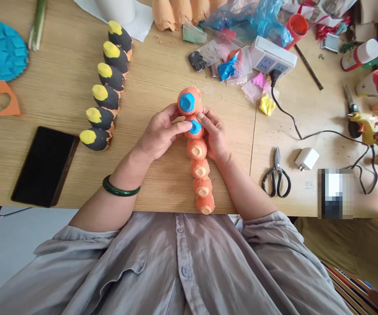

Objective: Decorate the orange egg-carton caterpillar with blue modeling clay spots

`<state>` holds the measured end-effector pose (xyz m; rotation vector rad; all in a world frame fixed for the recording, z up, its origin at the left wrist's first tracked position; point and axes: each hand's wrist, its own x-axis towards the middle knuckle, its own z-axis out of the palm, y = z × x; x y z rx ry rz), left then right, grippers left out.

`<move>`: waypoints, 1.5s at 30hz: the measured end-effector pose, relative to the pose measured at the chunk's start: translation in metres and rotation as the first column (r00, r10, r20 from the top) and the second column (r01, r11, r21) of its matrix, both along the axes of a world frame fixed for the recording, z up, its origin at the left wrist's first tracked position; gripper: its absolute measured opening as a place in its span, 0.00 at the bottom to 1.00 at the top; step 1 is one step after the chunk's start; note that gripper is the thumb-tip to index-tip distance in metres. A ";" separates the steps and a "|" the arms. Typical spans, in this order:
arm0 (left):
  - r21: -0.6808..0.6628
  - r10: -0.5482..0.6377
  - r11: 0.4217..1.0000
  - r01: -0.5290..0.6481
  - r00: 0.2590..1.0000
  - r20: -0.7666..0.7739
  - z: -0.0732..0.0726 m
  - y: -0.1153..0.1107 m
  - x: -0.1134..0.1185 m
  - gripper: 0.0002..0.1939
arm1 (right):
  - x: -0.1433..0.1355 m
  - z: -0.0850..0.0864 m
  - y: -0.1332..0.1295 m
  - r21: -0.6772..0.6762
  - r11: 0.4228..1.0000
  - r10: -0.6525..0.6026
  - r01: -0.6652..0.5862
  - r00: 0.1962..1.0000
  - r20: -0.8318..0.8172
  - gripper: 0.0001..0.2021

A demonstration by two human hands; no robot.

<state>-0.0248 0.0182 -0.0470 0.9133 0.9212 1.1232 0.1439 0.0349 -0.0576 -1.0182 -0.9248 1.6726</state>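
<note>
An orange strip of joined egg-carton cups (198,151) runs from the middle of the table down to its front edge. Blue clay (186,102) covers the tip of the farthest cup, and a smaller blue piece (195,127) sits on the second cup. The nearer cups have bare, pale tips. My left hand (160,133) holds the strip from the left, its thumb on the second cup's blue clay. My right hand (215,134) grips the strip from the right, with thumb and fingers around the second cup.
To the left lie a black-and-yellow cup strip (107,98) and a dark phone (45,166). Rightward are clay bags (228,65), a power strip (272,57) with its cord, scissors (277,175) and a white charger (307,158). Another person's hand is near a yellow glue gun (366,124).
</note>
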 end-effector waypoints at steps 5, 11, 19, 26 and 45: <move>0.008 -0.036 0.999 0.036 0.999 -0.023 0.000 0.002 -0.004 0.29 | 0.000 -0.007 0.004 -0.002 0.998 0.062 -0.062 0.998 -0.004 0.24; 0.020 -0.059 0.998 0.058 0.998 0.024 -0.005 0.003 -0.005 0.32 | 0.000 0.001 0.000 -0.081 0.996 0.024 -0.022 0.999 0.027 0.20; 0.059 -0.038 0.997 0.041 0.999 -0.036 -0.010 0.003 -0.002 0.34 | 0.002 0.007 -0.003 -0.116 0.993 0.004 -0.009 0.999 -0.044 0.12; 0.043 -0.061 0.997 0.060 0.998 0.009 -0.009 0.003 0.001 0.35 | 0.002 0.004 0.000 -0.142 0.990 0.004 -0.017 0.996 -0.090 0.08; 0.023 -0.121 0.992 0.122 0.992 -0.016 -0.013 0.004 -0.005 0.29 | -0.001 -0.006 -0.002 -0.014 0.998 0.055 -0.055 0.998 -0.004 0.17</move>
